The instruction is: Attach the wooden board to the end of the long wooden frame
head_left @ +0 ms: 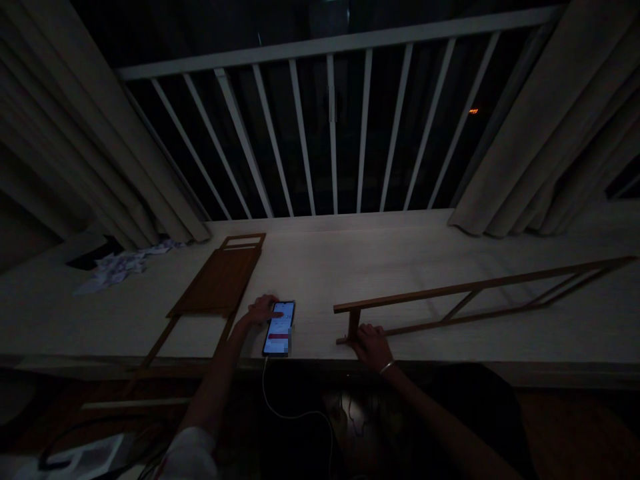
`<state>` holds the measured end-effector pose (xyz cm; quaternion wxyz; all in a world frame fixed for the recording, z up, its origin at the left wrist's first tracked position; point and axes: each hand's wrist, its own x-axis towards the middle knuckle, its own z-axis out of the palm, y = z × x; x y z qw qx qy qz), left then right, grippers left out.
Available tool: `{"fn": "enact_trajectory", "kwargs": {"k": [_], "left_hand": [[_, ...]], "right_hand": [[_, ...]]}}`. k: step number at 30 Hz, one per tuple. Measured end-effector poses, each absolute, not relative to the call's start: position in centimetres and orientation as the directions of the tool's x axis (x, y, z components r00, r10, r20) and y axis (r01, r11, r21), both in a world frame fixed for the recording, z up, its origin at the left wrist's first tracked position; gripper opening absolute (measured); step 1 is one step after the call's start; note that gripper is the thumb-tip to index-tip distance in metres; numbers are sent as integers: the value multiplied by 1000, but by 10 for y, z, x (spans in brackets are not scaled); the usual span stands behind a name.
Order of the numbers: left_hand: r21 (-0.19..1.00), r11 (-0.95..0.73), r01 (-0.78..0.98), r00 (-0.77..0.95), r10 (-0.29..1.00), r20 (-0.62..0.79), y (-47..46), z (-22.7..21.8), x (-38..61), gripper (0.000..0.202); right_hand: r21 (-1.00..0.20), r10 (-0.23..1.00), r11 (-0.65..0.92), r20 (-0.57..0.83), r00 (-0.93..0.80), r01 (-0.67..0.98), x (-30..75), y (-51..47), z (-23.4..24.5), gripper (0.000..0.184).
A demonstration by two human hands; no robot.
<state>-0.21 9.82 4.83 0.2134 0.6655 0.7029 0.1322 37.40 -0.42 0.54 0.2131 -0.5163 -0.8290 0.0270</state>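
smartphone [280, 327] on sill [310, 267], near front edge. left hand [263, 309]: thumb over screen, cannot tell if fingers pinch. right hand [373, 345]: fingers curled round wooden frame [410, 296] end. risk: snagged charging cable [295, 417] could drag smartphone off.
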Motion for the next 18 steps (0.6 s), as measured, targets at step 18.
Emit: {"fn": "enact_trajectory", "kwargs": {"k": [18], "left_hand": [[456,15,890,97,970,-221,95,50,-10,59]], "right_hand": [[-243,865,464,332,-376,852,374,-3,2,23]]}}
